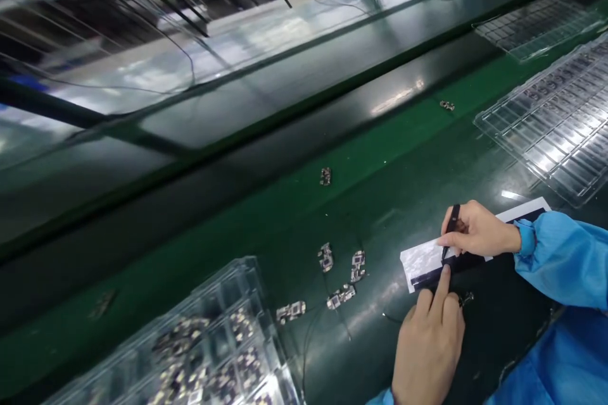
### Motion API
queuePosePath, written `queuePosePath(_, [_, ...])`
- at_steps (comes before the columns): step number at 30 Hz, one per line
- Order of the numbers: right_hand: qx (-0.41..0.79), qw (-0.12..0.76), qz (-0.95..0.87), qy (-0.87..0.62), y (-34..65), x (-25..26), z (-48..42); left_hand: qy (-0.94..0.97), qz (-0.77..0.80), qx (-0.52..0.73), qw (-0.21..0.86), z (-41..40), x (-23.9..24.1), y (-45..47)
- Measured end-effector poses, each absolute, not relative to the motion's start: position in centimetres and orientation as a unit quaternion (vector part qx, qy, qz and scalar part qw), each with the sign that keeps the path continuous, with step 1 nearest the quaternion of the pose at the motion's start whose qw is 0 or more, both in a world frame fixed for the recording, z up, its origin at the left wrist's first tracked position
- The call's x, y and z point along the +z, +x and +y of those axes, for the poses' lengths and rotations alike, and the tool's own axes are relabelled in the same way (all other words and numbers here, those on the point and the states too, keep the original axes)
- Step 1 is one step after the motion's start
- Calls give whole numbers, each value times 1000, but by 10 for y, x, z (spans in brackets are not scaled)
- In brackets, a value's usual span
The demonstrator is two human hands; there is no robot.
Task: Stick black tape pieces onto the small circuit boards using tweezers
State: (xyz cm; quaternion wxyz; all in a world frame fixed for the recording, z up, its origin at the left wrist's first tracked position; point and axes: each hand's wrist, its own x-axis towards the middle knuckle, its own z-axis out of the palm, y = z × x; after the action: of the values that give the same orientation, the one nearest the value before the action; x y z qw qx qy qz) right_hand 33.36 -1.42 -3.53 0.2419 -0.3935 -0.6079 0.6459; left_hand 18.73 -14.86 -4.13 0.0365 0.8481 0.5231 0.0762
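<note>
On a glossy green bench (266,228), near left: clear tray (209,354) of small circuit boards; more loose boards (341,296) just right of it. Right of centre, white backing sheet (430,259) with black strips. Left hand (430,342) pins it with the forefinger; right hand (475,231) pinches black tweezers (451,228). Far right, empty-looking trays (555,133). No legible writing.

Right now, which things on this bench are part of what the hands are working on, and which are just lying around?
In hand:
right hand holding black tweezers
left hand, forefinger pressing the black strip
white backing sheet under it

Lying about:
loose small circuit boards
clear tray of boards, lower left
clear trays, right
lone boards farther up the green belt
</note>
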Motion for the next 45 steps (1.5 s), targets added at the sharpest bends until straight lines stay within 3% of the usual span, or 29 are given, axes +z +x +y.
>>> queuePosePath(27, [727, 221, -513, -400, 337, -35, -9, 833, 537, 101, 89, -148, -37, 186])
queuePosePath(45, [705, 220, -541, -402, 334, -36, -11, 822, 549, 94, 117, -146, -36, 187])
